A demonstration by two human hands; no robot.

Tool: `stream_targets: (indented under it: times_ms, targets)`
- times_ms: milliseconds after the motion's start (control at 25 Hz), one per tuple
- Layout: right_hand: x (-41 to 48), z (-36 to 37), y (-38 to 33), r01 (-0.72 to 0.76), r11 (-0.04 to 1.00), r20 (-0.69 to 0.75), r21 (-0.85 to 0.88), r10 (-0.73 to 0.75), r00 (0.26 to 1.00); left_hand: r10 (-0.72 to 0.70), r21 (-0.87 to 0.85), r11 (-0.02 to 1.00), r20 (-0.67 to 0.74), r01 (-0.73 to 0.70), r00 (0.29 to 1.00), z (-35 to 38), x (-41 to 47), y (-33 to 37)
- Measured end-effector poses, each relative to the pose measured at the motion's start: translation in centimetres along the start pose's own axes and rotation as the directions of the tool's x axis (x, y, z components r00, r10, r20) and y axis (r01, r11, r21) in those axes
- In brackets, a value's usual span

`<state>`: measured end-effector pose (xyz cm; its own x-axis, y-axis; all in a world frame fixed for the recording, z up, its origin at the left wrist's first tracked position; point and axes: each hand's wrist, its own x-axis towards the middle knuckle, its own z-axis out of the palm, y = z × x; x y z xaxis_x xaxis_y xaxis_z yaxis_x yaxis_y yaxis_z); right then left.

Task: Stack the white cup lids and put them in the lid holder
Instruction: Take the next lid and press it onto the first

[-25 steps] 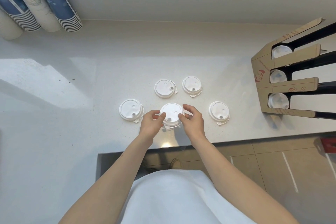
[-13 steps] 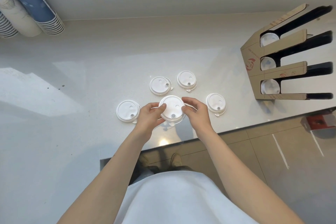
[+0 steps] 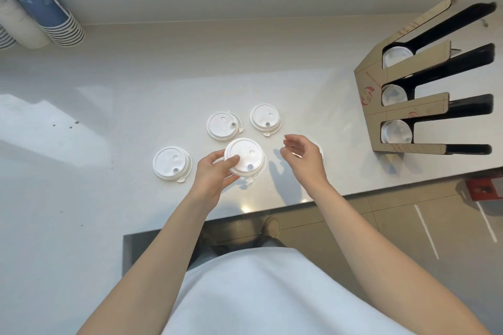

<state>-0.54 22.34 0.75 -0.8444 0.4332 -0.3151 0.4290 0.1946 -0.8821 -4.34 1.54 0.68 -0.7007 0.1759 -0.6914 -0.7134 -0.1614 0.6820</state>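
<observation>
Gathering lids, head view: the left hand (image 3: pixel 215 174) grips one lid (image 3: pixel 245 157) lifted just off the counter (image 3: pixel 81 198), thumb on top. The right hand (image 3: pixel 302 156) hangs open above the lid at right (image 3: pixel 322 155), mostly hidden beneath it. Three more lids lie loose: left (image 3: pixel 171 163), and two behind (image 3: pixel 223 126) (image 3: pixel 265 119). The holder (image 3: pixel 408 106) stands well apart at right. Next, I judge, that open hand must close on the hidden lid. Half a second ago both hands held the one lid; the right has let go.

Red printing on the cardboard lid holder (image 3: pixel 370 95) is too small to read.
</observation>
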Motion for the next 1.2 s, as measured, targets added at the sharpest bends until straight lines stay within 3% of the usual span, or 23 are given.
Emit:
stream_targets:
  times_ms: [280,480,920,1200]
  targets:
    - [4.2,-4.7,3.3,0.088,0.879,0.101,-0.468,-0.046,0.994,-0.006,-0.095,0.995,-0.089,-0.002,0.996,2.3,-0.3,-0.7]
    - [5.8,-6.0,5.0,0.071,0.776,0.160,-0.627,0.039,0.986,0.005,-0.102,0.995,-0.135,-0.019,0.991,3.2,0.2,-0.4]
    - [5.8,-6.2,6.7,0.081,0.730,0.174,-0.678,0.053,0.983,0.011,-0.132,0.991,-0.161,-0.032,0.987,4.0,0.2,-0.5]
    - [4.5,-5.4,4.0,0.191,0.890,0.207,-0.414,-0.112,0.972,0.024,-0.130,0.991,-0.157,-0.045,0.987,4.0,0.2,-0.6]
